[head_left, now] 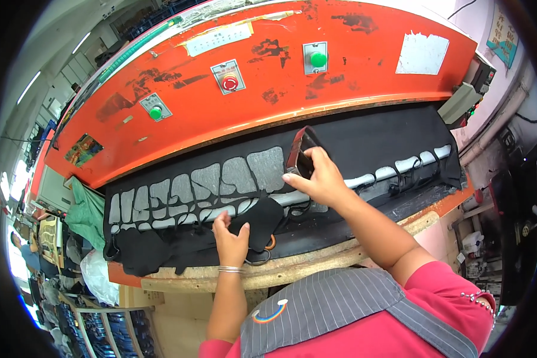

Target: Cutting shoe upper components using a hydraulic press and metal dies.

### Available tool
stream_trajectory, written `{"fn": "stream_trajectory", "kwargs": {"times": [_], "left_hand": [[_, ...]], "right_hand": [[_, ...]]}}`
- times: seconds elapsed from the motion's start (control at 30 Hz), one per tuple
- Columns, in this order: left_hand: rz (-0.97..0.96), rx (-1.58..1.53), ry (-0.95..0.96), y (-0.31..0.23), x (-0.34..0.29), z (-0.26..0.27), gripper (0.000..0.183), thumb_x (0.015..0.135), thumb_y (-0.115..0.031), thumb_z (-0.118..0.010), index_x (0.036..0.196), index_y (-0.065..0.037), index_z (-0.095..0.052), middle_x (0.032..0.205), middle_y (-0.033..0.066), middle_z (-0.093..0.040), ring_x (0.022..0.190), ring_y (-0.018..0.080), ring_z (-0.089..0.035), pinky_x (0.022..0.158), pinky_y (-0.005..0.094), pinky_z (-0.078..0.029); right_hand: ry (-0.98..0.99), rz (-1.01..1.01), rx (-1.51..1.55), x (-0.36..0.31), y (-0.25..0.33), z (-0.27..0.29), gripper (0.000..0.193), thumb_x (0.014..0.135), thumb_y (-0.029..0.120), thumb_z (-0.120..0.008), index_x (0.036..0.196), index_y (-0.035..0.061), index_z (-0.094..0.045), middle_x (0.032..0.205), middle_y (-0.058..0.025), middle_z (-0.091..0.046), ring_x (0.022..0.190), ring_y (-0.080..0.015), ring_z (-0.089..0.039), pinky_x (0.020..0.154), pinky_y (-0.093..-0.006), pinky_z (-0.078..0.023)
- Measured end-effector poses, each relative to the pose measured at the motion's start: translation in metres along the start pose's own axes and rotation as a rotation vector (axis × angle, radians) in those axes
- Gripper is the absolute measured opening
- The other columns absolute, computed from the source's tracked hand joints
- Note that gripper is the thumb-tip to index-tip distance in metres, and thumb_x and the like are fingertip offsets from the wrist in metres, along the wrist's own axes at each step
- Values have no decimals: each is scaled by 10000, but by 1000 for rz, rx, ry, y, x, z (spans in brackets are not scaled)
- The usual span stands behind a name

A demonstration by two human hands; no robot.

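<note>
My right hand [325,182] is closed round a cutting die [300,149], a dark-red metal band bent into a shape. It stands on edge over the black sheet material [364,140], just right of a row of cut-out openings. Grey surface shows through those openings. My left hand [231,243] is nearer to me, thumb and fingers apart, beside a loose black cut piece [264,221]. Whether its fingertips touch the material I cannot tell. Next to that piece lies a small brown curved handle [271,242]. More black cut pieces [140,250] lie at the left end.
A large orange press beam [185,125] spans the far side, with two green buttons [318,59] and a red one [229,83]. A worn pale edge strip [316,259] runs along the table's near side. Green cloth [86,212] hangs at the left; a grey control box [461,104] sits far right.
</note>
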State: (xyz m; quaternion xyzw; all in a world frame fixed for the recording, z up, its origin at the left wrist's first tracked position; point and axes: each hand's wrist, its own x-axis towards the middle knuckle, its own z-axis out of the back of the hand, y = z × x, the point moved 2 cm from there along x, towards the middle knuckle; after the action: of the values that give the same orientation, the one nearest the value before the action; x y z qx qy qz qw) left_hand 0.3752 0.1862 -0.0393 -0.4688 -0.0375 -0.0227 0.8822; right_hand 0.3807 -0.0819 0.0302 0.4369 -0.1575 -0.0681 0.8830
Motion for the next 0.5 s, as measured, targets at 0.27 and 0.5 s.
{"fn": "stream_trajectory", "kwargs": {"times": [0.27,0.5], "left_hand": [[-403,536,217,-33,-16,-44,914,669,-418,-772,1367,6,-360,1359,234,-404,1294,406,-341,1057,527,-255],[-550,728,322,5,14,-56,437,859,-137,-549,1258,35,-505,1289,223,-521,1229,382,-473,967,431,-433]], "right_hand": [[-67,448,-457,-28,-14,-37,403,716,301,-711,950,4,-572,955,-166,-559,882,-322,-538,766,-396,-458],[719,575,-233,-96,2,-95,215,769,159,-573,882,-14,-631,884,-178,-645,860,-317,-613,779,-417,-479]]}}
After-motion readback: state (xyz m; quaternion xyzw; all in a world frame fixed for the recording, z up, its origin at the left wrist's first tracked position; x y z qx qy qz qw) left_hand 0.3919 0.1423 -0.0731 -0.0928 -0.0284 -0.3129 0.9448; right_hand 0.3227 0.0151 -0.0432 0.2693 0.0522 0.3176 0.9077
